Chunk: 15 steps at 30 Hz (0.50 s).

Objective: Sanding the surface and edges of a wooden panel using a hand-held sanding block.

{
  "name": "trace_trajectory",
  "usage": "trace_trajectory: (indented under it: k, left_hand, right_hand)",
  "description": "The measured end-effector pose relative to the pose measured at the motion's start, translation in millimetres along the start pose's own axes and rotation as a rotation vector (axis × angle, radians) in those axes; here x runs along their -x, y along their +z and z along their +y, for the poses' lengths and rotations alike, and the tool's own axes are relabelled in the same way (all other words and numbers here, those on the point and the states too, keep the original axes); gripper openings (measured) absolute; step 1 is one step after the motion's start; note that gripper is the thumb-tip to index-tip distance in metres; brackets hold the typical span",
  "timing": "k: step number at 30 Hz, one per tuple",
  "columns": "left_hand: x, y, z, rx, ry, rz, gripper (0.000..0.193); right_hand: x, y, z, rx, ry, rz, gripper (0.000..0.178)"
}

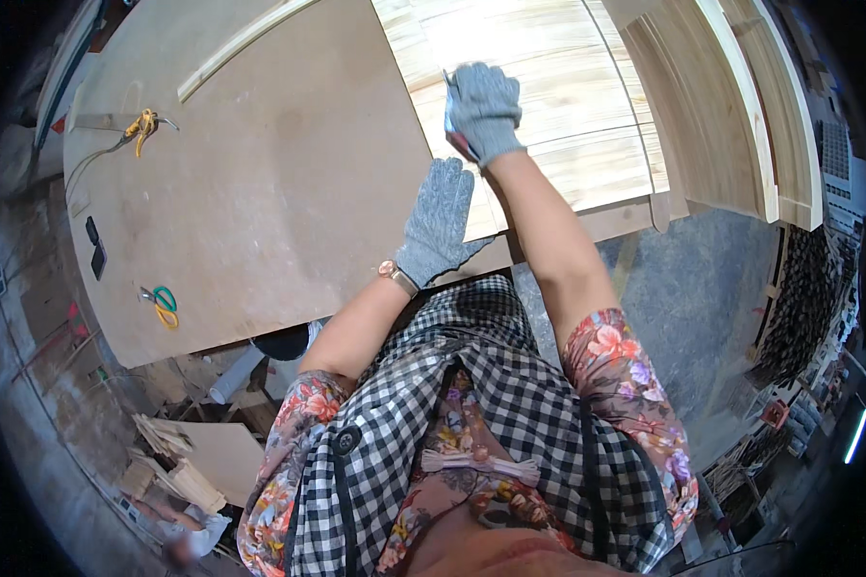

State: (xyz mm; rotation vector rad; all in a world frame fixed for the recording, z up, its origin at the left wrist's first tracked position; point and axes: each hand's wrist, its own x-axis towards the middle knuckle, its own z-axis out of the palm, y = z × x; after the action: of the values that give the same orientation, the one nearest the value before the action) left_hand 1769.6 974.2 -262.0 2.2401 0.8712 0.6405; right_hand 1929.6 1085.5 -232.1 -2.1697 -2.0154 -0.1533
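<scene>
A pale wooden panel (582,159) of joined boards lies at the right of the brown tabletop (298,192), with dark thin lines running across it. My right hand (488,108), in a grey knit glove, is over the panel near its left edge with its fingers curled. Something blue and red shows along the palm side, but I cannot make out what it is. Also gloved in grey, my left hand (436,219) lies flat at the panel's near left corner, fingers stretched out and holding nothing.
On the tabletop's left lie a yellow air blow gun (144,127) with a hose, small black objects (96,250) and green-and-orange-handled scissors (164,306). A wooden strip (245,48) lies at the back. More wooden boards (712,96) stand on the right. Another person (197,534) is at lower left.
</scene>
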Motion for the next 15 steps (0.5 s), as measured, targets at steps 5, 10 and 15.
trace_trajectory:
  k: [5,10,15]
  left_hand:
    - [4,-7,-6,0.006,-0.011,-0.067,0.096]
    - [-1,-17,-2,0.017,-0.020,-0.174,0.095]
    - [-18,-18,16,-0.035,-0.011,-0.161,0.092]
  right_hand:
    - [60,-65,-25,0.006,0.122,-0.242,0.017]
    - [108,-72,-21,0.013,0.149,-0.289,0.014]
    - [-18,10,4,-0.056,0.018,0.079,0.013]
